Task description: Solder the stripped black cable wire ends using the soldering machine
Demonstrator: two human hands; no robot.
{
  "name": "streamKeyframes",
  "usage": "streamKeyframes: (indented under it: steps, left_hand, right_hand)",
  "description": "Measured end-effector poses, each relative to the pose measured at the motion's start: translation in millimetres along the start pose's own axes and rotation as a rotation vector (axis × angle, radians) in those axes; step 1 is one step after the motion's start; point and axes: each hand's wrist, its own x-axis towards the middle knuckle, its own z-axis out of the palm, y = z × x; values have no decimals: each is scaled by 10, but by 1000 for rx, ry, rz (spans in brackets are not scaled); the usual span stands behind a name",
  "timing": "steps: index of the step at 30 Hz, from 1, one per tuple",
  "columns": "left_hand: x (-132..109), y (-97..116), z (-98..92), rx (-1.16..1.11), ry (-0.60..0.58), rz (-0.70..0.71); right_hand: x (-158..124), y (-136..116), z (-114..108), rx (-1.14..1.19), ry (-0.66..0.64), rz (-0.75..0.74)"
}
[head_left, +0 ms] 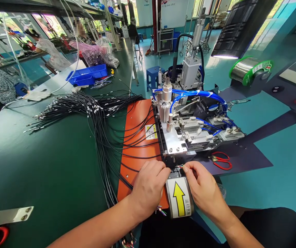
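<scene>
My left hand [150,187] is at the front left of the metal machine [175,137], over the edge of the orange plate [137,137], its fingers closed. What they hold is hidden. My right hand [203,186] pinches at the machine's front opening, where thin coloured wire ends [181,167] show by the fingertips. Between the hands sits a guide block with a yellow arrow label [179,198]. Several black cables [134,136] cross the orange plate into the machine's side. More coloured wire ends [161,210] stick out below my left hand.
A large bundle of black cables [96,110] lies on the green table [60,162]. Red-handled scissors [221,160] rest right of the machine. A solder spool [251,70], a black lamp [234,31] and blue trays [88,74] stand farther back. People sit at the left.
</scene>
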Motion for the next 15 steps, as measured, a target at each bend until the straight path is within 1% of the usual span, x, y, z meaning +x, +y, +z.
streamKeyframes:
  steps: [6, 15]
  left_hand:
    - [0, 14, -4, -1, 28, 12]
    - [-8, 1, -5, 5, 41, 27]
  right_hand:
    - [22, 13, 9, -28, 7, -69]
    - [49, 73, 38, -18, 0, -91]
